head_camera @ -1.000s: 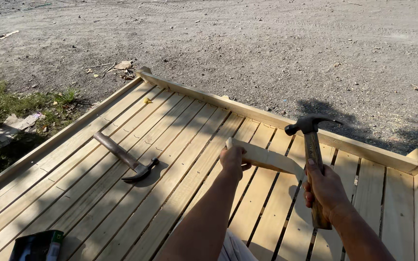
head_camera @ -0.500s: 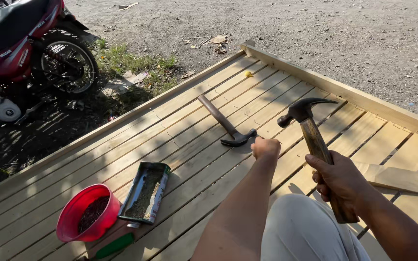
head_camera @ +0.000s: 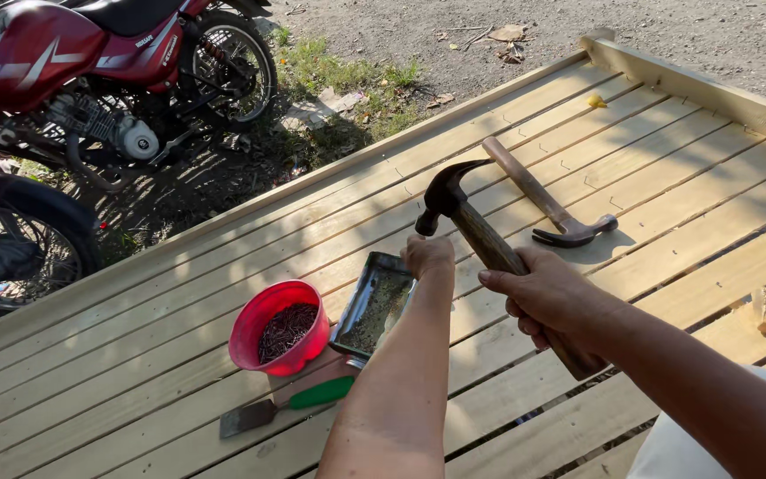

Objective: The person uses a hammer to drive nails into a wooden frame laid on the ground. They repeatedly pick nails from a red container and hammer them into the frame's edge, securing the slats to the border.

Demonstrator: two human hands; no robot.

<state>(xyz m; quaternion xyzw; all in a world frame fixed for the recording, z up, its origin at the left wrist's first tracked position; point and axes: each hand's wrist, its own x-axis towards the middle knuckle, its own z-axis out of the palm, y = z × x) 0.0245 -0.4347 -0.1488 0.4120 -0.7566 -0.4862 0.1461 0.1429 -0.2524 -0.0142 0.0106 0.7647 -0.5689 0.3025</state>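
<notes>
A claw hammer (head_camera: 472, 222) is gripped by the right hand (head_camera: 547, 297), handle slanting up-left; the left hand (head_camera: 427, 255), closed, is held over the metal tray (head_camera: 372, 306), nearer it.

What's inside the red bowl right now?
The red bowl holds a dark heap of thin nails, about half full. Its bottom is covered by them. The left hand hovers over the metal tray beside it, not in the bowl.
</notes>
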